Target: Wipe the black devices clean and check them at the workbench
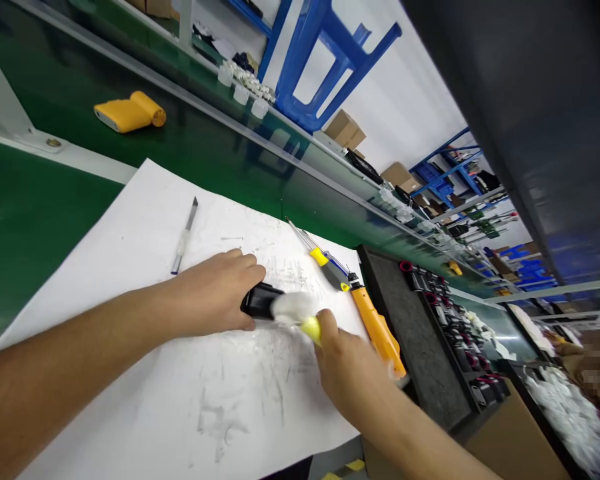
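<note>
My left hand (215, 293) is closed on a small black part (260, 300) and presses it down on a white sheet (130, 267) that covers the green bench. My right hand (345, 360) is closed on a tool with a yellow-green handle (311, 327). Its white, blurred head (293, 308) lies against the black part's right end. The two hands are a few centimetres apart over the scuffed middle of the sheet.
A craft knife (185, 237) lies on the sheet to the left. A yellow screwdriver (320, 257) and an orange soldering iron (377, 327) lie right of the hands. A dark tray (405, 320) holds several black parts. A yellow device (127, 112) sits on the green belt behind.
</note>
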`<state>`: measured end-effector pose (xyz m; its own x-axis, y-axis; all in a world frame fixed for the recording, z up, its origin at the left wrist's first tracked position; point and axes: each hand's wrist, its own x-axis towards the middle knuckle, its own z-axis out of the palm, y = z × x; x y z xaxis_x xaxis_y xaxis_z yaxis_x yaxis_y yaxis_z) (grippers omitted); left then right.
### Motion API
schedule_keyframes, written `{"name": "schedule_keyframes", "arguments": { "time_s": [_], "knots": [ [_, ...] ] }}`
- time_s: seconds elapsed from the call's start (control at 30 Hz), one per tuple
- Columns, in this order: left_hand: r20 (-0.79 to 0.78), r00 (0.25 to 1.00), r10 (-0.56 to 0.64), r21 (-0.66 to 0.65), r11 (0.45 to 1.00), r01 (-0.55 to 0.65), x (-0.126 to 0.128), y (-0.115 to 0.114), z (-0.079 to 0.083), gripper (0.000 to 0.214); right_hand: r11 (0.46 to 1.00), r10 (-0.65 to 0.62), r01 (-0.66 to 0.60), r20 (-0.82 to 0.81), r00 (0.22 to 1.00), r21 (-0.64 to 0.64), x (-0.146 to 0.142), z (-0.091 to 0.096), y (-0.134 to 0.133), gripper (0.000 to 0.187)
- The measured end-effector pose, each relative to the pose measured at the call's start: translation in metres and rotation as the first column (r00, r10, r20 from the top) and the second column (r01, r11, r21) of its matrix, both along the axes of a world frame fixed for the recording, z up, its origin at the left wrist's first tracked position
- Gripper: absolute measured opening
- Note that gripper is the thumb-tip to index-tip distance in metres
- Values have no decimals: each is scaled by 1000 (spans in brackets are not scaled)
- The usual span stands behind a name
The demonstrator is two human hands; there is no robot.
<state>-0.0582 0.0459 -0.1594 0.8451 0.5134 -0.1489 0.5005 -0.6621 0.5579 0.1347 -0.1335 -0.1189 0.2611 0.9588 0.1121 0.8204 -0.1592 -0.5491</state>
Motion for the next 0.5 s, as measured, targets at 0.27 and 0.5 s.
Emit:
{"name": "schedule_keyframes", "arguments": {
  "time_s": [0.27,0.5],
  "knots": [
    [55,998,-42,-81,996,47,-21,22,-1,59,989,120,-101,178,977,-109,14,15,-8,23],
    [41,994,100,44,994,-102,-1,-15,2,112,941,115,-91,54,992,-325,9,9,6,18]
  ]
}}
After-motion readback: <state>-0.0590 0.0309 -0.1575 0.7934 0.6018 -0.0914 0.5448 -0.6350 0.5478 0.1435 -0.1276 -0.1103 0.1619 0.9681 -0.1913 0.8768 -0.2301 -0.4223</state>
